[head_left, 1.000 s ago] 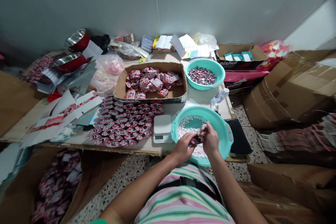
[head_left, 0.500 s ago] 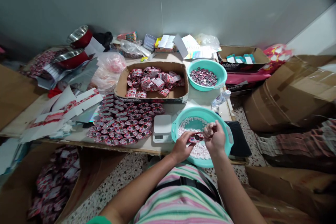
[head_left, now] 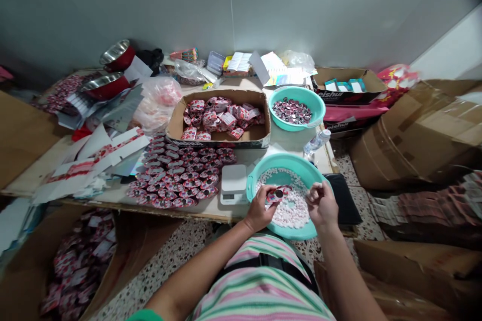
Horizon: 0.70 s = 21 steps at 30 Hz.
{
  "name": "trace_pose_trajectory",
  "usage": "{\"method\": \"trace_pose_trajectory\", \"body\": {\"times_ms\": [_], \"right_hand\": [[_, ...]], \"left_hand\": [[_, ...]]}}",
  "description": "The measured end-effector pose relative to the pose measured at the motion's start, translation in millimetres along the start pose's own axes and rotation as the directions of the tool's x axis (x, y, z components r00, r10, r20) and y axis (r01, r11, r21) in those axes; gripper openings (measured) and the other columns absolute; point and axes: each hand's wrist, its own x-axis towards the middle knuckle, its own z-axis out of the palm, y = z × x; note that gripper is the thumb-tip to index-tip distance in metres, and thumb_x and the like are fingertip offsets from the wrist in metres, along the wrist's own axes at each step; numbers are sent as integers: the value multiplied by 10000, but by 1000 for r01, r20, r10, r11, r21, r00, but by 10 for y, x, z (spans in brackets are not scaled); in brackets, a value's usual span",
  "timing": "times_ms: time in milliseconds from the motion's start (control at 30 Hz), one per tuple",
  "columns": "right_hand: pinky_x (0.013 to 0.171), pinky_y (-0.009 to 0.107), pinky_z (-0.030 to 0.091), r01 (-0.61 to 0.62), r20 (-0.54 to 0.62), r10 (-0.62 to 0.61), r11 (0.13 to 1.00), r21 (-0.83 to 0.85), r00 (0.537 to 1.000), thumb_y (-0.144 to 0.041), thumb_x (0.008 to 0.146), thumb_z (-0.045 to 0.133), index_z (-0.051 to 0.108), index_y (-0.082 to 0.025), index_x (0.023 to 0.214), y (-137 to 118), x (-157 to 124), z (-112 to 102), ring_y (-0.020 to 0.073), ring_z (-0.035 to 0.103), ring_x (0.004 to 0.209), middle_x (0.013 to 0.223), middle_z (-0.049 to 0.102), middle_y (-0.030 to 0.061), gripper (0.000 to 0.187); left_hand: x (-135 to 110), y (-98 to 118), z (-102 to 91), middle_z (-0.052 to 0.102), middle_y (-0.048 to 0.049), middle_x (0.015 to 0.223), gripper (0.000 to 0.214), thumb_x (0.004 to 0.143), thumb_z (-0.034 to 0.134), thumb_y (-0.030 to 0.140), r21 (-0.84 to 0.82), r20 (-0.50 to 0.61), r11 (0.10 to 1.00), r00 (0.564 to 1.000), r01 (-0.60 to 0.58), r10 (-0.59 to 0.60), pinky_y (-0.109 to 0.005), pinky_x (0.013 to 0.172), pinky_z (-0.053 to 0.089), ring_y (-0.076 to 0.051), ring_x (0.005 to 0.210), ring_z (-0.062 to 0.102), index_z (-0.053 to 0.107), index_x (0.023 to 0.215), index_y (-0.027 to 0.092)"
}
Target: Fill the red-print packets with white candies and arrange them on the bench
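Over the near turquoise basin [head_left: 277,159], my left hand [head_left: 261,209] is closed around a small pink-and-red printed box [head_left: 280,194], its pointed oval end with a dark round opening facing up. My right hand [head_left: 323,205] hovers at the basin's right side with its fingers curled together; whatever they hold, if anything, is hidden. Many small white and pale pink pieces [head_left: 291,215] cover the basin's bottom. To the left, a white digital scale [head_left: 233,179] sits near the table edge. Beside it, rows of similar printed boxes [head_left: 181,180] stand packed together with their ends up.
A cardboard tray [head_left: 222,144] of printed boxes lies behind the rows. Another turquoise basin [head_left: 318,105] holds dark round pieces, near a clear bottle [head_left: 317,141]. A black flat item [head_left: 346,205] lies at right. Large cartons [head_left: 417,135] stand on the floor.
My right hand has moved right, away from the box, toward the basin's right rim. My left hand still holds the box in nearly the same place.
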Motion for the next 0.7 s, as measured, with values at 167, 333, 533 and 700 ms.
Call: {"method": "trace_pose_trajectory", "body": {"times_ms": [167,333,533,700], "right_hand": [[362,132,279,7,-2,-7,1000,-1,1000,-341,711,674,640,-150,781,64,-37,13,23,336,406,488,409,-79,206],[380,105,333,-4,-36,3,1000,-15,999,-240,657,700,678,-151,829,82,-38,20,25,434,470,580,528,-48,195],[393,96,390,-77,20,79,993,-86,997,-227,628,748,694,-124,910,123,-45,0,33,479,508,671,586,-10,305],[421,112,445,-148,57,150,989,-29,987,-292,685,726,684,-142,891,138,-42,14,52,528,544,710,596,4,259]], "left_hand": [[-41,12,20,531,-92,1174,444,832,564,187,-9,-49,1000,999,-8,8,-369,973,452,-207,1094,538,409,1248,198],[-71,-80,26,503,-119,1187,436,845,544,196,66,-143,998,989,-16,26,-420,984,438,-235,1121,508,398,1255,189],[-99,-146,46,465,-133,1242,477,858,499,167,114,-89,992,994,-56,67,-446,1022,409,-245,1185,464,348,1310,200],[-110,-169,60,468,-133,1244,478,864,501,173,93,-144,996,989,-19,32,-460,1034,397,-249,1195,455,341,1314,195]]}}
